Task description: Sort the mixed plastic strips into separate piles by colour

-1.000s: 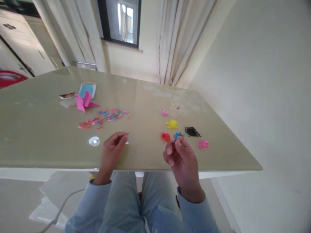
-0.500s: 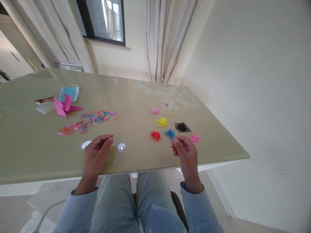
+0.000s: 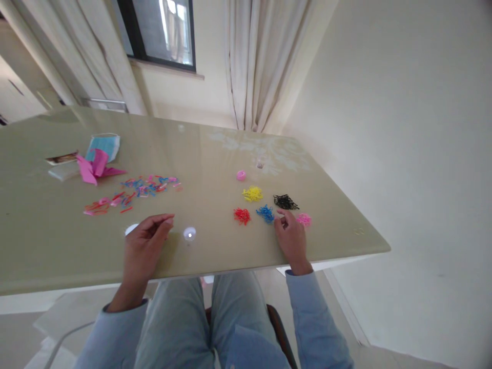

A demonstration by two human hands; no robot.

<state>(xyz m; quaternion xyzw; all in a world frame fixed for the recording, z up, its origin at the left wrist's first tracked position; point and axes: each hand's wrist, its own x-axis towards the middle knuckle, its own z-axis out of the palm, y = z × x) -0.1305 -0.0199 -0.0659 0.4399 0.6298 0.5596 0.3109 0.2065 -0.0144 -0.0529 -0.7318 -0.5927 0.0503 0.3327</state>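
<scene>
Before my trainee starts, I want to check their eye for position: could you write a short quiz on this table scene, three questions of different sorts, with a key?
1. Multiple choice: which of these piles lies farthest from the near edge of the table?
A. red
B. yellow
C. blue

2. True or false: the left hand is nearer the wearer than the mixed pieces are.

3. Fill in the blank: just to the right of the right hand lies a small pile of ____ pieces.

Key:
1. B, the yellow pile.
2. True.
3. Pink: it is the pink pile.
</scene>
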